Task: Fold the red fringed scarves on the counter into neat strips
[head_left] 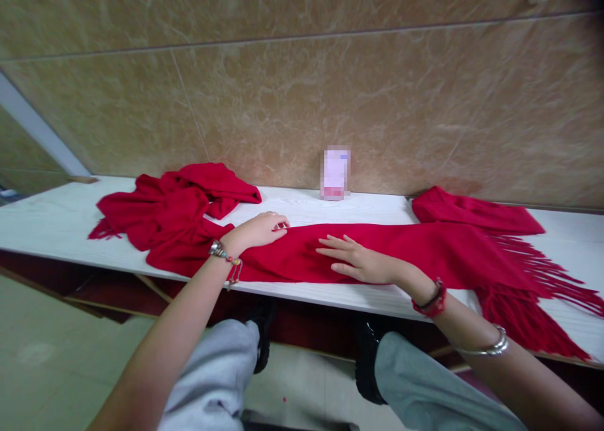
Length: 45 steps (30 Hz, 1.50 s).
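Observation:
A long red scarf (302,255) lies stretched lengthwise along a white bench-like surface, its fringe (538,318) spread at the right end. My left hand (262,231) rests on the scarf near its far edge, fingers bent a little and thumb apart from them. Flat over the middle of the cloth is my right hand (356,258), fingers spread and holding nothing. To the left, red cloth (174,211) lies in a crumpled heap; whether it is all one piece with the stretched part I cannot tell. Folded red cloth (472,212) lies at the back right.
A phone-like upright object (335,174), blurred out, leans against the brown marbled wall (302,104). Open shelf space (113,292) shows below the white surface (42,220). My legs (212,368) are in front of it.

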Available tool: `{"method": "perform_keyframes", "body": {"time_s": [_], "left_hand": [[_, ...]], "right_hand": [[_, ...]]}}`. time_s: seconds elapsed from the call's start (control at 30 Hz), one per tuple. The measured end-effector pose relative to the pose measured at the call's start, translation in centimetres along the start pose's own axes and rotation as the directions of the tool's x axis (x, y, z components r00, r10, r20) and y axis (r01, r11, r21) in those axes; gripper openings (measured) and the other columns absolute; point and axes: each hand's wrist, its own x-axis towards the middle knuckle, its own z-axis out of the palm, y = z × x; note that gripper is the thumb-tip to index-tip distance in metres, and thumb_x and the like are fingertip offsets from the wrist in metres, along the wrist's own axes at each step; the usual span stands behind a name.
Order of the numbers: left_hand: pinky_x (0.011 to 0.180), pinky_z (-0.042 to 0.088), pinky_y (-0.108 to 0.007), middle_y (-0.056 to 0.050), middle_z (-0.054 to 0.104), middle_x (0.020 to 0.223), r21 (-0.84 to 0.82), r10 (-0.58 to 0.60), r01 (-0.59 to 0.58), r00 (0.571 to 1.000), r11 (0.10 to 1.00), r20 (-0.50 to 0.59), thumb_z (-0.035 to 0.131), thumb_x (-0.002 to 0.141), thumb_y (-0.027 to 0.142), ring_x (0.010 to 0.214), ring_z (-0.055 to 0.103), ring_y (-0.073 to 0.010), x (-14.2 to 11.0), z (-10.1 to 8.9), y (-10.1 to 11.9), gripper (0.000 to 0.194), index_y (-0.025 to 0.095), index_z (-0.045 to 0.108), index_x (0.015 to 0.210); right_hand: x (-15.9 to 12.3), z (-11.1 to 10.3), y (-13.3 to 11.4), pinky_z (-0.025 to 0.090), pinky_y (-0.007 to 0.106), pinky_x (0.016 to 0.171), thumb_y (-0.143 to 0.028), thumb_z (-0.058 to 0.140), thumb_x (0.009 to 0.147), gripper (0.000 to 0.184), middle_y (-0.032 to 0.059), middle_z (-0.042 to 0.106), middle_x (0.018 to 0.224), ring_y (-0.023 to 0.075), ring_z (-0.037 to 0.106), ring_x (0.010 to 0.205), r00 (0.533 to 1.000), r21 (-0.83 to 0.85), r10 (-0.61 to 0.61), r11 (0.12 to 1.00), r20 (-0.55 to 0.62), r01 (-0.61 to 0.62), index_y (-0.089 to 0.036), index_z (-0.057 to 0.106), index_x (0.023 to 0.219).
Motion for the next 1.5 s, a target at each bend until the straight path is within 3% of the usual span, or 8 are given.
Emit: {"method": "perform_keyframes", "body": {"time_s": [0.07, 0.17, 0.27, 0.43, 0.8, 1.03, 1.3, 1.5], "left_hand": [[0.09, 0.037, -0.026, -0.01, 0.06, 0.111, 0.014, -0.118, 0.119, 0.992, 0.993, -0.051, 0.044, 0.083, 0.023, 0.103, 0.053, -0.0195, 1.4, 0.5, -0.5, 0.031, 0.011, 0.057, 0.109], [0.082, 0.041, -0.022, -0.009, 0.063, 0.106, -0.077, -0.227, 0.231, 0.972, 0.97, 0.054, 0.049, 0.079, 0.022, 0.094, 0.058, -0.0178, 3.1, 1.0, -0.9, 0.038, 0.01, 0.055, 0.115], [0.073, 0.043, -0.018, -0.006, 0.065, 0.102, -0.138, -0.221, 0.243, 0.963, 0.96, 0.154, 0.05, 0.075, 0.016, 0.086, 0.06, -0.0154, 4.2, 1.1, -0.6, 0.036, 0.013, 0.06, 0.109], [0.066, 0.042, -0.019, -0.006, 0.067, 0.096, -0.076, -0.274, 0.289, 0.948, 0.954, 0.164, 0.046, 0.071, 0.011, 0.08, 0.059, -0.0149, 5.5, 1.5, 0.1, 0.04, 0.014, 0.062, 0.108], [0.07, 0.041, -0.018, -0.003, 0.067, 0.093, -0.198, -0.076, 0.116, 0.977, 0.973, 0.2, 0.044, 0.07, 0.012, 0.082, 0.057, -0.0135, 6.4, 0.7, 0.8, 0.03, 0.014, 0.066, 0.09], [0.065, 0.041, -0.018, 0.0, 0.066, 0.079, -0.327, 0.039, 0.077, 0.942, 0.942, 0.333, 0.045, 0.065, 0.01, 0.074, 0.056, -0.0127, 6.3, 1.0, 1.5, 0.025, 0.014, 0.063, 0.082], [0.056, 0.041, -0.019, 0.0, 0.065, 0.074, -0.12, -0.143, 0.18, 0.952, 0.976, 0.27, 0.065, 0.059, 0.016, 0.068, 0.057, -0.0145, 7.5, 2.0, 3.4, 0.032, 0.017, 0.064, 0.091], [0.075, 0.041, -0.024, -0.011, 0.064, 0.099, -0.008, -0.257, 0.257, 0.966, 0.966, -0.019, 0.041, 0.077, 0.009, 0.09, 0.056, -0.0179, 7.6, 1.1, 1.8, 0.028, 0.013, 0.062, 0.096]], "right_hand": [[0.5, 0.4, 0.5, 0.009, 0.058, 0.104, -0.04, 0.032, 0.092, 0.047, 0.0044, 0.024, 0.146, 0.0256, 0.012, 0.134, 0.999, -0.077, 0.053, 0.996, -0.001, -0.053, -0.028, 0.029, 0.137], [1.0, 1.4, 1.3, 0.01, 0.061, 0.102, -0.042, 0.032, 0.091, 0.049, 0.0057, 0.023, 0.146, 0.0285, 0.011, 0.134, 0.996, -0.173, 0.088, 0.981, 0.022, -0.083, -0.027, 0.027, 0.138], [1.0, 2.0, 1.5, 0.013, 0.06, 0.102, -0.043, 0.027, 0.092, 0.049, 0.0062, 0.022, 0.146, 0.0278, 0.012, 0.134, 0.996, -0.194, 0.09, 0.977, 0.028, -0.083, -0.027, 0.025, 0.139], [0.8, 1.6, 1.2, 0.012, 0.056, 0.104, -0.046, 0.027, 0.092, 0.051, 0.0066, 0.022, 0.146, 0.0265, 0.012, 0.134, 0.995, -0.183, 0.093, 0.979, 0.021, -0.088, -0.026, 0.026, 0.138], [0.8, 1.6, 1.1, 0.012, 0.055, 0.104, -0.048, 0.028, 0.091, 0.051, 0.007, 0.024, 0.145, 0.0254, 0.015, 0.134, 0.995, -0.144, 0.094, 0.985, -0.016, -0.095, -0.026, 0.029, 0.137], [0.9, 1.7, 1.1, 0.013, 0.054, 0.104, -0.047, 0.028, 0.091, 0.052, 0.0094, 0.026, 0.144, 0.0254, 0.018, 0.133, 0.995, -0.169, 0.1, 0.98, -0.031, -0.104, -0.024, 0.031, 0.137], [1.0, 1.7, 1.0, 0.016, 0.055, 0.103, -0.046, 0.028, 0.091, 0.052, 0.0126, 0.037, 0.138, 0.0262, 0.027, 0.13, 0.996, -0.19, 0.081, 0.978, -0.046, -0.088, -0.02, 0.034, 0.136], [0.8, 1.8, 1.0, 0.014, 0.054, 0.104, -0.048, 0.027, 0.091, 0.052, 0.0082, 0.026, 0.145, 0.0263, 0.019, 0.133, 0.994, -0.176, 0.103, 0.979, -0.033, -0.107, -0.025, 0.031, 0.137]]}}
